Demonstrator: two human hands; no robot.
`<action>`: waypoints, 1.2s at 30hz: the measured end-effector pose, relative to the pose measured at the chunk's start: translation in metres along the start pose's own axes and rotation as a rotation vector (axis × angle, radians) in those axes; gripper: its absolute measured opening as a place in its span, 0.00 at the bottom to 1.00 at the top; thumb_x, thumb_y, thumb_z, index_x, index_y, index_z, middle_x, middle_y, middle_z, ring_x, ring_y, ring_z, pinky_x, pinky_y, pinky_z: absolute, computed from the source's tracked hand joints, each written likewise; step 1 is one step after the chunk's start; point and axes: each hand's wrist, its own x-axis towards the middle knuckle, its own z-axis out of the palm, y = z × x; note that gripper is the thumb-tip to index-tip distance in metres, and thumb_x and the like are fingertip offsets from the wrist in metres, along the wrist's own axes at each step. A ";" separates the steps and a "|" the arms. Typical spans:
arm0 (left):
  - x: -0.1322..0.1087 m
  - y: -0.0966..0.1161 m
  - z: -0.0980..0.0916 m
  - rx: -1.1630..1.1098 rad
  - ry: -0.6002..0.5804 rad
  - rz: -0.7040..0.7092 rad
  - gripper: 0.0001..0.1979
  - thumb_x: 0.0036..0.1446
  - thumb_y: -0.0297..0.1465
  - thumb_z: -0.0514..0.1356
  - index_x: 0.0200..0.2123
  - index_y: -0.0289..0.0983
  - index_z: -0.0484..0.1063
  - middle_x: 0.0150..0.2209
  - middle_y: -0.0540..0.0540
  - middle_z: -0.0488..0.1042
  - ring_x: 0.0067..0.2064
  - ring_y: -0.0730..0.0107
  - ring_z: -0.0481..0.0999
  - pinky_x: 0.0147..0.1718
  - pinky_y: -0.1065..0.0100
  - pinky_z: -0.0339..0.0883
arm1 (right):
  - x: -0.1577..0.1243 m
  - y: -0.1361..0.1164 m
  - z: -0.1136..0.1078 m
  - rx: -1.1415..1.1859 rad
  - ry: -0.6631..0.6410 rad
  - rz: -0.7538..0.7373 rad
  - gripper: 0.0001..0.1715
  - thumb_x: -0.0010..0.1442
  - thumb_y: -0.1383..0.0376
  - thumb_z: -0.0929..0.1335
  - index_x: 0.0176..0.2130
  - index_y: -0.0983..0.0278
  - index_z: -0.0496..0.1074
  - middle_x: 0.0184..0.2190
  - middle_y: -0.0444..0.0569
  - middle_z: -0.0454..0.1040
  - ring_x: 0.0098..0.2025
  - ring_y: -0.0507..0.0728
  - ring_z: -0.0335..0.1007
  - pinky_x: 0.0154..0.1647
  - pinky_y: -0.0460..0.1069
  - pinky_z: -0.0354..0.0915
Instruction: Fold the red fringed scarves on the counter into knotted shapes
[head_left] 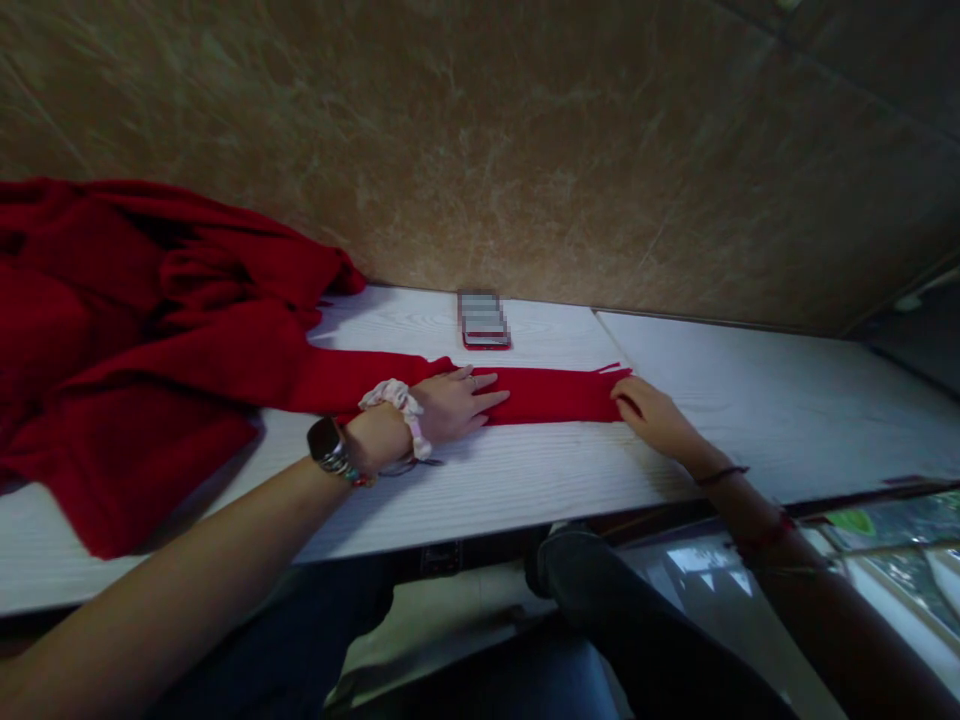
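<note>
A red fringed scarf (559, 395) lies stretched across the white table (787, 400), running from a crumpled red heap (127, 340) at the left to its fringed end near the middle. My left hand (454, 403) lies flat on the scarf strip, fingers stretched out; a watch and a pink scrunchie sit on that wrist. My right hand (651, 412) rests at the scarf's fringed end, fingers curled onto the edge of the cloth.
A phone (484, 320) lies on the table just beyond the scarf, near the brown marbled wall (525, 150). The table's front edge runs over my knees. A seam splits the tabletop right of the phone.
</note>
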 end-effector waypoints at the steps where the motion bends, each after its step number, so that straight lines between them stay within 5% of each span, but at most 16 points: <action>1: 0.000 -0.001 0.001 0.013 -0.002 0.013 0.23 0.60 0.30 0.48 0.60 0.39 0.54 0.60 0.39 0.54 0.59 0.54 0.56 0.56 0.58 0.51 | -0.004 0.008 -0.002 -0.001 -0.014 0.004 0.11 0.54 0.70 0.58 0.33 0.63 0.68 0.34 0.52 0.73 0.39 0.58 0.69 0.42 0.55 0.67; 7: 0.001 -0.005 0.004 -0.001 0.012 0.023 0.24 0.57 0.24 0.47 0.58 0.37 0.55 0.60 0.42 0.56 0.59 0.58 0.58 0.55 0.60 0.53 | -0.007 0.025 -0.023 -0.088 -0.213 0.039 0.13 0.55 0.67 0.59 0.34 0.64 0.72 0.38 0.52 0.75 0.42 0.59 0.70 0.46 0.54 0.65; 13: -0.003 -0.004 -0.006 -0.044 0.039 0.059 0.23 0.58 0.23 0.45 0.58 0.33 0.57 0.58 0.40 0.58 0.58 0.66 0.60 0.56 0.66 0.50 | -0.016 0.035 -0.031 -0.296 -0.208 0.286 0.10 0.54 0.64 0.61 0.29 0.62 0.70 0.32 0.55 0.74 0.34 0.62 0.71 0.36 0.60 0.67; 18: -0.002 -0.007 -0.004 -0.078 0.006 0.034 0.26 0.55 0.21 0.46 0.58 0.36 0.56 0.60 0.42 0.56 0.58 0.65 0.59 0.56 0.66 0.52 | -0.020 0.023 -0.038 -0.103 -0.023 0.109 0.06 0.52 0.68 0.61 0.30 0.60 0.67 0.34 0.54 0.72 0.39 0.63 0.69 0.42 0.60 0.65; 22: -0.003 -0.012 -0.001 -0.063 -0.013 0.048 0.30 0.52 0.19 0.48 0.59 0.43 0.55 0.61 0.47 0.52 0.60 0.61 0.55 0.54 0.64 0.54 | -0.015 -0.005 -0.026 0.023 -0.110 -0.045 0.05 0.49 0.70 0.61 0.29 0.61 0.64 0.32 0.50 0.70 0.37 0.58 0.67 0.40 0.54 0.65; 27: -0.006 -0.018 -0.009 -0.025 0.062 0.034 0.26 0.58 0.20 0.43 0.58 0.45 0.56 0.60 0.51 0.55 0.61 0.64 0.51 0.56 0.65 0.50 | -0.019 -0.002 -0.018 -0.007 -0.095 -0.027 0.08 0.47 0.73 0.60 0.28 0.61 0.62 0.29 0.49 0.69 0.33 0.56 0.66 0.37 0.51 0.65; 36: -0.013 -0.018 -0.027 0.023 0.273 -0.033 0.23 0.61 0.23 0.43 0.57 0.46 0.59 0.60 0.52 0.55 0.62 0.60 0.48 0.57 0.56 0.47 | -0.028 0.006 -0.017 -0.047 -0.047 -0.013 0.16 0.49 0.71 0.60 0.40 0.64 0.67 0.39 0.53 0.73 0.42 0.59 0.69 0.44 0.56 0.66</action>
